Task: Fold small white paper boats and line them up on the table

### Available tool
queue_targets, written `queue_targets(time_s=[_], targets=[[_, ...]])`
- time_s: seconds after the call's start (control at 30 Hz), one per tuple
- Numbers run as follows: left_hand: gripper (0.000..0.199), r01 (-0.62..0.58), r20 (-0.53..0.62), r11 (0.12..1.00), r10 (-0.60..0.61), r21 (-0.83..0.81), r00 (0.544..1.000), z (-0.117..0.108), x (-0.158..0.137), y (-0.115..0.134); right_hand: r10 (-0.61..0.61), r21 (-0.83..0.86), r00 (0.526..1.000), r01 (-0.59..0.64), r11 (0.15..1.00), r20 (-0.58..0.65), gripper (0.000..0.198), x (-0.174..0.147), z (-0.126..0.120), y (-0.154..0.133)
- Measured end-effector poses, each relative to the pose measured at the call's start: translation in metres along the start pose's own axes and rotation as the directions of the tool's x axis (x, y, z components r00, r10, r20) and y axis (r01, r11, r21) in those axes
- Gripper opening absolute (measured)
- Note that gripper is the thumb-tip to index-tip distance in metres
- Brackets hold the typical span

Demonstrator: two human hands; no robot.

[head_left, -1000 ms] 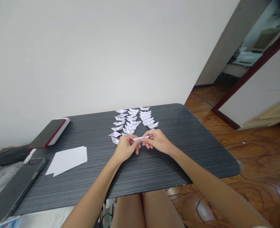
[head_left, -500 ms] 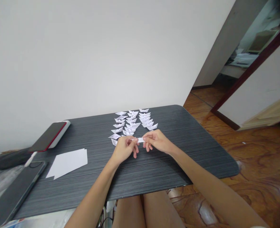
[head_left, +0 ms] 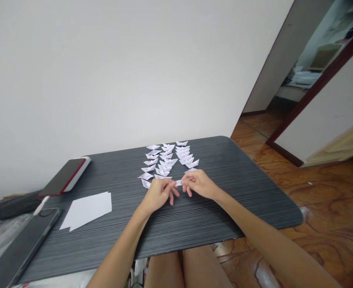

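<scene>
Between my hands is a small folded piece of white paper (head_left: 178, 183), pinched at both ends and mostly covered by my fingers. My left hand (head_left: 162, 191) grips its left end between thumb and forefinger, the other fingers curled loosely below. At the right end, the thumb and forefinger of my right hand (head_left: 198, 184) are closed on the same paper. Just beyond my hands, several white paper boats (head_left: 166, 162) stand in three columns on the dark table (head_left: 224, 172). The nearest boats are partly hidden behind my hands.
White paper sheets (head_left: 88, 210) lie stacked at the table's left. Behind them is a dark tablet-like device with a red edge (head_left: 62, 176). A phone (head_left: 26, 244) with a white plug lies at the near left edge. A white wall (head_left: 152, 72) rises behind the table.
The paper between my fingers has turned and shows a narrower face. My hands stay close together at almost the same spot, and the view has tipped slightly upward.
</scene>
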State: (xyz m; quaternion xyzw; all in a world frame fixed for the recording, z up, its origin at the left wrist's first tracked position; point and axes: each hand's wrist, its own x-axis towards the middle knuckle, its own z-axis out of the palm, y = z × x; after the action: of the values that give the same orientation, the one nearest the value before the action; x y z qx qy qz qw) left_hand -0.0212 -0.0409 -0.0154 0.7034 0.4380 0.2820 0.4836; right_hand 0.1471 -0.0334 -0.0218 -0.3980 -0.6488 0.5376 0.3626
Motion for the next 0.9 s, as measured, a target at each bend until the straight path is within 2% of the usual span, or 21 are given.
queue_targets(time_s=[0.17,0.4,0.53,0.6,0.67,0.73,0.83,0.9], targets=[[0.03,0.002,-0.084,0.997,0.005,0.078,0.996,0.0,-0.002,0.002,-0.015,-0.003,0.998,0.015,1.0,-0.055,0.016,-0.001,0.003,-0.003],[0.034,-0.062,-0.041,0.996,0.065,0.062,0.997,-0.003,-0.001,-0.001,-0.054,-0.052,0.998,0.055,0.997,0.021,0.024,0.001,-0.003,0.003],[0.029,-0.102,-0.235,0.994,0.106,0.03,0.966,-0.005,0.0,-0.003,-0.088,-0.084,0.992,0.08,0.993,-0.088,0.026,0.001,-0.006,0.006],[0.028,-0.118,-0.315,0.993,0.114,0.006,0.942,-0.007,0.0,-0.004,-0.131,-0.154,0.983,0.111,0.982,-0.128,0.023,0.0,-0.007,0.004],[0.028,-0.132,-0.357,0.991,0.134,0.029,0.924,-0.008,0.0,-0.004,-0.217,-0.292,0.964,0.166,0.942,-0.154,0.021,-0.002,-0.008,0.001],[0.028,-0.136,-0.362,0.986,0.161,0.094,0.918,-0.008,0.0,-0.005,-0.336,-0.449,0.929,0.237,0.862,-0.156,0.02,-0.003,-0.009,0.0],[0.027,-0.149,-0.32,0.966,0.213,0.213,0.923,-0.008,0.0,-0.007,-0.492,-0.595,0.869,0.366,0.715,-0.057,0.018,-0.004,-0.01,0.002],[0.026,-0.171,-0.294,0.95,0.247,0.262,0.923,-0.008,0.0,-0.009,-0.537,-0.638,0.843,0.429,0.64,0.028,0.018,-0.004,-0.01,0.006]])
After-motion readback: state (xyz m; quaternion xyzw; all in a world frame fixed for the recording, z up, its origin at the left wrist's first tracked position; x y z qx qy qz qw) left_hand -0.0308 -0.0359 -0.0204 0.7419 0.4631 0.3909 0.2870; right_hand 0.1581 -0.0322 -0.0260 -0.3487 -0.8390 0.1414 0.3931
